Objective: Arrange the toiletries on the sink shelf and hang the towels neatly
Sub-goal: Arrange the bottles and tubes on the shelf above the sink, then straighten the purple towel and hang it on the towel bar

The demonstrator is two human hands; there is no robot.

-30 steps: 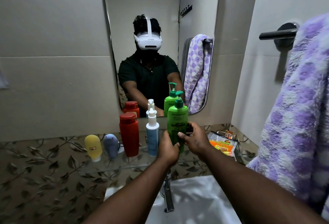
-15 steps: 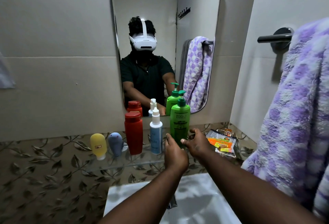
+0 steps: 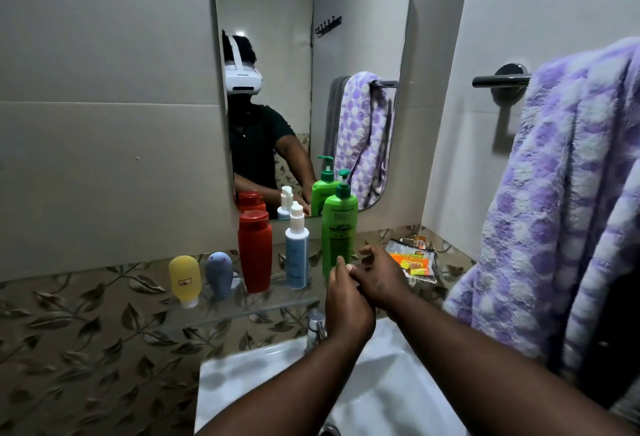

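Head view of a bathroom sink (image 3: 381, 387) with a glass shelf (image 3: 256, 311) fixed above it, below a mirror (image 3: 363, 37). Five containers stand in a row on the shelf, each with its long axis vertical. From left to right they are: a yellow tube (image 3: 184, 281) and a blue-grey tube (image 3: 219, 274), both resting cap down; a red bottle (image 3: 255, 252), cap up; a white and blue spray bottle (image 3: 296, 255), nozzle up; and a green pump bottle (image 3: 339, 227), upright with the pump at the top, the tallest of the row and at its right end. The left hand (image 3: 348, 307) is released, its fingers straight and pointing up at the base of the green pump bottle; whether the fingertips touch the bottle cannot be told. The right hand (image 3: 381, 278) is also released, fingers loosely curled around nothing, and it lies against the left hand just right of the bottle. An orange and yellow packet (image 3: 412, 260) lies flat in the corner, right of the hands. A tap (image 3: 316, 328) rises behind the sink, partly hidden by the left hand. On the right wall a purple towel (image 3: 561, 213) hangs lengthwise over a dark rail (image 3: 498, 81), its folds bunched and uneven.
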